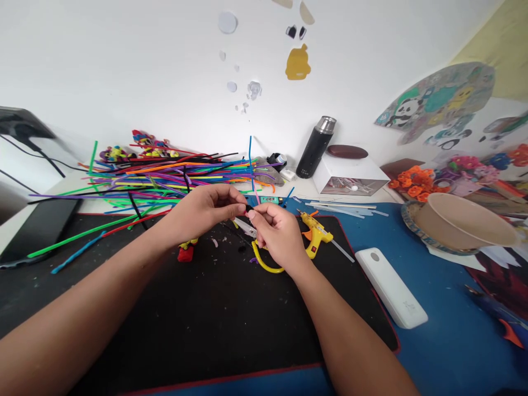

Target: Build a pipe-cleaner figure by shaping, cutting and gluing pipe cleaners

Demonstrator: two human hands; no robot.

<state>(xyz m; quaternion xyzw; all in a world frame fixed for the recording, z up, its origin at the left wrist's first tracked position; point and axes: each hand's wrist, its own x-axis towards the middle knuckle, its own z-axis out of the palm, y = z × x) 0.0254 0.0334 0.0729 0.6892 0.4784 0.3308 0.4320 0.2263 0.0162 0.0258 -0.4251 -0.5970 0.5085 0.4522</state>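
My left hand (210, 210) and my right hand (280, 234) meet over the mat, thumbs and fingertips pinched together. Between them is a small black piece (248, 208) with a bit of red beside it, probably pipe cleaner; the fingers hide most of it. Beneath my right hand lie scissors with a yellow handle (268, 268), partly covered. Just right of that hand is a yellow hot glue gun (318, 234) with a clear glue stick (343, 250) poking out of its back. A small red and yellow pipe-cleaner piece (185, 253) stands below my left wrist.
A heap of coloured pipe cleaners (165, 175) spreads along the back left. Behind stand a black thermos (312, 151) and a white box (348, 173). Loose glue sticks (350, 208), a white power bank (391, 287) and a beige bowl (466, 223) are to the right. Scraps dot the black mat (198, 330).
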